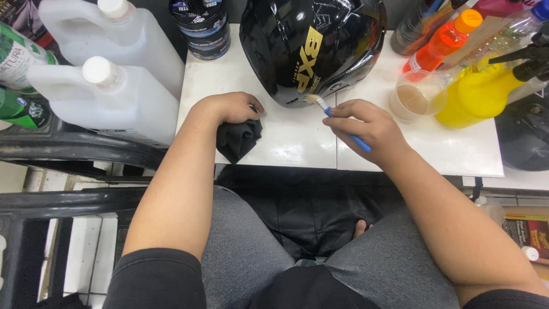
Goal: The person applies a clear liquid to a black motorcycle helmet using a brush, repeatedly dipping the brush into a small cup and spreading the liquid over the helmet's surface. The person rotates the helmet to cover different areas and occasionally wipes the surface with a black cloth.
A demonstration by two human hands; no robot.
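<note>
A thin blue-handled brush (342,127) is pinched between the fingers (343,121) of the right hand (366,129), closed narrowly around the handle; its pale bristles are laid against the lower edge of a glossy black helmet (311,46), which stands at the back of the white surface (297,143). A crumpled black cloth (239,139) is gripped under the curled fingers (251,109) of the left hand (229,107); the cloth is pressed on the surface near its front edge, just left of the helmet and apart from it.

Just right of the right hand, a clear plastic cup (416,100) with brownish liquid is seen; beside it a yellow spray bottle (486,94) is laid, and behind that an orange bottle (446,43) is leaned. Behind the left hand, a dark round tin (203,28) is set next to the helmet; further left, off the surface, two white plastic jugs (108,100) are rested on a black chair (68,149). Below the surface, grey trousers (246,252) are seen on the person's knees.
</note>
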